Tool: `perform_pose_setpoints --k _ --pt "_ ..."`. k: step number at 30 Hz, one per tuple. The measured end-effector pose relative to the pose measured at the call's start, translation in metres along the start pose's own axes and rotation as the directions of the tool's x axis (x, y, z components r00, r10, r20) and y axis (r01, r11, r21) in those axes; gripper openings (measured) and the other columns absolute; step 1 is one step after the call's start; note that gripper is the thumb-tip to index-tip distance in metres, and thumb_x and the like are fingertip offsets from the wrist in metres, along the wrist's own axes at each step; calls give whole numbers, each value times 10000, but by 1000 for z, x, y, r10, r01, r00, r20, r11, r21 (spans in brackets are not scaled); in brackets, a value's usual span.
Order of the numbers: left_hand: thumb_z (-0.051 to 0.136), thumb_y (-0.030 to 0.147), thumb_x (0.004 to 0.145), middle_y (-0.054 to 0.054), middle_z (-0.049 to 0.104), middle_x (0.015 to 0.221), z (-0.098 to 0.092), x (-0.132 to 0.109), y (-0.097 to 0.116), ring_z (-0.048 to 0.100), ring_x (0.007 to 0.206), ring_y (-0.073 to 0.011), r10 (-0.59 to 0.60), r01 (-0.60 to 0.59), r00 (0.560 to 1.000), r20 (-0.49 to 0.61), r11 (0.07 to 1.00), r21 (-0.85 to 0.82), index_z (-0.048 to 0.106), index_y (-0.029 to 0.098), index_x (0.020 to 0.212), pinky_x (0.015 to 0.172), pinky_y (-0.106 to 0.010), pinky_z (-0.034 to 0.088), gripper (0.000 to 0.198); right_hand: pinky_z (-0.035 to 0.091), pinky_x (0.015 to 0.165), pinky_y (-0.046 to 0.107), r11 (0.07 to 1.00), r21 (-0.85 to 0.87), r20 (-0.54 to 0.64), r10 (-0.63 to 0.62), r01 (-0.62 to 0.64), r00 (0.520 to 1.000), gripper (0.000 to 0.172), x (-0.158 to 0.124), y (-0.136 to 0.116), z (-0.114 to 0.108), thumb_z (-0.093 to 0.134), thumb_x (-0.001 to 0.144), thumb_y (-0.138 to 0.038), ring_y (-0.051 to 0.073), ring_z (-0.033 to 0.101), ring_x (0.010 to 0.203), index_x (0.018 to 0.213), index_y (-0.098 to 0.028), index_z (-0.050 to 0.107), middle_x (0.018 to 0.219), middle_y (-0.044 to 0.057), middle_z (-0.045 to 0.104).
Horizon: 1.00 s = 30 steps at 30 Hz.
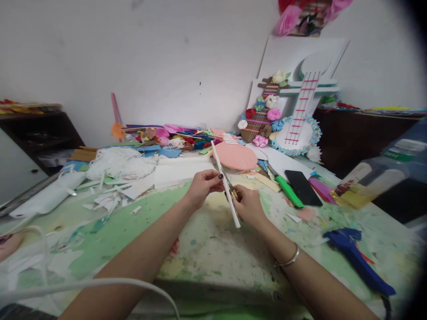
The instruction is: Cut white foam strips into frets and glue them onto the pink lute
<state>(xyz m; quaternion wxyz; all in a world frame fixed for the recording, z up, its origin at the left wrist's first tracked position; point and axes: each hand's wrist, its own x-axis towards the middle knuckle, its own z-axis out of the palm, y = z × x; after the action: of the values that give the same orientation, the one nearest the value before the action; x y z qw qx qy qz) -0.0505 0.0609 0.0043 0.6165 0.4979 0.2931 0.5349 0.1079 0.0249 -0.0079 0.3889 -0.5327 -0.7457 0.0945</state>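
Observation:
My left hand [204, 187] is closed, its thumb and fingertips pinching a thin white paper stick [217, 156] near its middle. The stick slants away from me, above the table. My right hand [249, 203] is wrapped round a pair of scissors [234, 194] with gold-coloured handles. Their blades point away from me and lie close along the stick; whether they are cutting it I cannot tell. Just beyond both hands, a pink round-bodied paper instrument [237, 156] with strings lies on the paint-stained table [200, 249].
To the right are a green utility knife [288, 192], a black phone [303, 187], a blue glue gun [358, 260] and a plastic bottle [373, 173]. Decorated paper instruments [296, 129] lean at the wall. White shredded paper [122, 163] lies left; a white cable [126, 281] crosses in front.

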Motion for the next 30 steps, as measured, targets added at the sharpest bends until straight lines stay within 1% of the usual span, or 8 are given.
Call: perform_pose_setpoints --k 9,15,17,20,22,25,28,30 --pt "758 347 638 -19 644 629 0 -1 0 599 539 -97 -9 9 1000 15 1000 21 634 113 727 569 -227 487 279 225 500 226 1000 -21 9 17 -17 1000 203 2 0 -1 509 766 -276 98 342 472 648 -154 620 490 -17 496" --pt "752 336 648 28 574 525 0 -2 1 522 409 -58 -33 34 999 35 999 -16 621 115 741 440 -179 414 273 232 497 227 1000 -13 18 17 -16 1000 222 2 -1 -1 499 765 -267 99 360 469 604 -161 609 479 -12 513" --pt "763 335 631 15 602 540 1 -2 3 530 395 -61 -56 56 998 4 998 -33 615 117 743 423 -175 413 286 241 490 228 998 26 -2 54 -53 999 235 4 0 -1 505 769 -303 102 378 462 621 -165 623 479 -10 518" --pt "776 349 603 -28 664 607 2 -2 8 608 459 -107 -50 45 994 -100 998 -53 607 120 739 457 -194 463 315 256 466 228 979 125 -57 170 -162 984 230 8 7 -2 555 732 -360 109 416 442 636 -168 637 473 -6 530" --pt "773 352 600 -48 689 645 2 -2 12 660 541 -152 18 -30 983 -183 998 -63 603 124 743 521 -231 511 318 268 434 222 958 181 -76 237 -220 969 224 13 14 -6 579 710 -378 107 435 405 663 -166 635 469 -7 543" --pt "757 340 625 -55 704 680 3 -2 15 690 624 -200 203 -217 938 -283 976 -19 602 135 745 621 -315 556 283 288 373 211 918 279 -74 313 -282 947 266 18 24 -15 547 742 -425 100 442 328 766 -167 605 469 -15 561" --pt "721 327 673 -60 705 717 5 -5 15 694 682 -221 376 -360 885 -274 927 107 622 144 734 687 -370 561 217 292 327 194 856 403 -39 371 -325 928 317 20 27 -21 496 779 -495 115 499 333 825 -183 529 503 -4 596" --pt "710 303 684 -64 705 753 7 -9 12 689 721 -220 462 -410 865 -194 875 256 657 153 757 723 -363 551 175 316 326 184 736 571 66 402 -365 913 346 20 25 -21 535 754 -528 131 557 382 825 -193 485 548 16 632"
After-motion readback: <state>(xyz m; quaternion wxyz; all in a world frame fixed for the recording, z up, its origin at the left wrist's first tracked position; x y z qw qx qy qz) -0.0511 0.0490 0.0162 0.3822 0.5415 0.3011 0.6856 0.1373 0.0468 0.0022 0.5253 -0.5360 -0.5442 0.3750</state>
